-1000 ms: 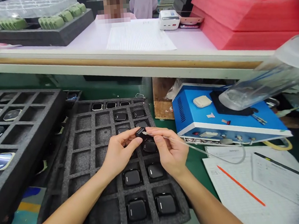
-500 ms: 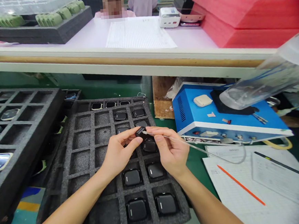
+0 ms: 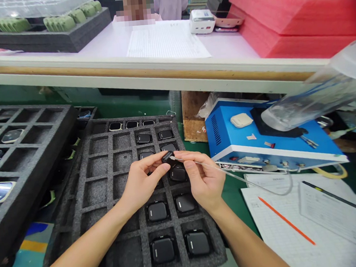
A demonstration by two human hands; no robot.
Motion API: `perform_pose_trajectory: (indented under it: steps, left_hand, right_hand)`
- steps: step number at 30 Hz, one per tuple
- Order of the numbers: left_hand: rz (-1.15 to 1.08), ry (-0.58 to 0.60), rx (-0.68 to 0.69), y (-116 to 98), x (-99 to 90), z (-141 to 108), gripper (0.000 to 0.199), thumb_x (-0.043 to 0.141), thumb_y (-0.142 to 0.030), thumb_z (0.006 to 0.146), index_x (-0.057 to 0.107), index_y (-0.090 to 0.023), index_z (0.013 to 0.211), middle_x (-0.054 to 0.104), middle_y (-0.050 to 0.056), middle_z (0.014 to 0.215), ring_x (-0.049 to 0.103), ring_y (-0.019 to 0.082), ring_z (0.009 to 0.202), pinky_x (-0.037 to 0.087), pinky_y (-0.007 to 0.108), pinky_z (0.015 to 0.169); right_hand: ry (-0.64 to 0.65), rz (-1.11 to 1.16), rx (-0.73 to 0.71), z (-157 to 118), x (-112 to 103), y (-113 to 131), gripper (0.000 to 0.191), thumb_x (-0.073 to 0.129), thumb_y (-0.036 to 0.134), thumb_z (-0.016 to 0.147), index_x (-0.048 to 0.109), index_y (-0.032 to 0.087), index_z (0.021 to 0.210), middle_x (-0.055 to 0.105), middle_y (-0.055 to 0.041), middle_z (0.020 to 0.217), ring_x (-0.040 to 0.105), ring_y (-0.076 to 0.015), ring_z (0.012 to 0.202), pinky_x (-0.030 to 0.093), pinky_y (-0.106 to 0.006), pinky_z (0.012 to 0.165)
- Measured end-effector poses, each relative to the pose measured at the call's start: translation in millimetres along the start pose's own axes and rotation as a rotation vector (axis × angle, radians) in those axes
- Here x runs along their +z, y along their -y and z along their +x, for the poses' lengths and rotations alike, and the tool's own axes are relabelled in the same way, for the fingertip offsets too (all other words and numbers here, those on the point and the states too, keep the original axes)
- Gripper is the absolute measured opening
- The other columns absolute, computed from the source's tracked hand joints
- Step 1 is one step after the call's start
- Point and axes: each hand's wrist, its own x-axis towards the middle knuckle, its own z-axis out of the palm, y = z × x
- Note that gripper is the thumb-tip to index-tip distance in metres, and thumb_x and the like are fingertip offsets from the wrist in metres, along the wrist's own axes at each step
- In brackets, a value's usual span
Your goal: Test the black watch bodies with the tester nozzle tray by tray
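Observation:
My left hand (image 3: 142,183) pinches a small black watch body (image 3: 166,156) between thumb and fingertips. My right hand (image 3: 204,181) holds a thin metal nozzle (image 3: 174,159) with its tip at the black piece's edge. A clear tube (image 3: 242,179) runs from that nozzle down to the right. Beneath my hands lies a grey foam tray (image 3: 102,184) with square cells. Several black watch bodies sit in its cells, and some cells hold none. My hands hide part of the tray's middle.
A second foam tray (image 3: 22,158) with watch pieces lies to the left. A blue machine (image 3: 246,144) stands to the right, with papers (image 3: 284,228) and an orange pen (image 3: 286,221) in front. A clear plastic cover (image 3: 313,94) juts in at right. A co-worker sits beyond the shelf (image 3: 142,72).
The view has tilted down slightly. My hands, the black piece and the nozzle keep the same hold and position.

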Motion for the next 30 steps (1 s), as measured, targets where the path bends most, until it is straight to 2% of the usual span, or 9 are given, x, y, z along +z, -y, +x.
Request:
perform_pose_trajectory:
  steps: [10, 20, 30]
  left_hand:
    - [0.019, -0.031, -0.014, 1.3, -1.2, 1.0, 0.038, 0.080, -0.032, 0.075, 0.080, -0.022, 0.112, 0.080, 0.006, 0.099, 0.072, 0.023, 0.085, 0.057, 0.035, 0.082]
    - [0.126, -0.078, -0.010, -1.6, -5.2, 10.4, 0.053, 0.085, -0.052, 0.065, 0.080, -0.023, 0.109, 0.079, 0.007, 0.111, 0.075, 0.030, 0.097, 0.059, 0.045, 0.094]
    - [0.161, -0.099, -0.040, -4.8, -4.7, 12.0, 0.061, 0.086, -0.055, 0.062, 0.078, -0.023, 0.113, 0.078, 0.009, 0.114, 0.073, 0.031, 0.106, 0.053, 0.050, 0.104]
  right_hand:
    - [0.007, -0.011, -0.013, 1.3, -0.7, -0.5, 0.014, 0.057, 0.023, 0.098, 0.071, 0.025, 0.101, 0.076, -0.0065, 0.106, 0.072, -0.0220, 0.103, 0.060, -0.040, 0.092]
    - [0.006, 0.008, -0.032, 13.4, 3.2, -1.1, 0.015, 0.056, 0.027, 0.098, 0.070, 0.023, 0.098, 0.076, -0.0070, 0.103, 0.074, -0.0199, 0.099, 0.062, -0.037, 0.089]
    - [0.004, 0.016, -0.066, 19.1, 3.3, 1.4, 0.015, 0.057, 0.028, 0.097, 0.070, 0.023, 0.098, 0.077, -0.0062, 0.102, 0.074, -0.0183, 0.097, 0.063, -0.033, 0.087]
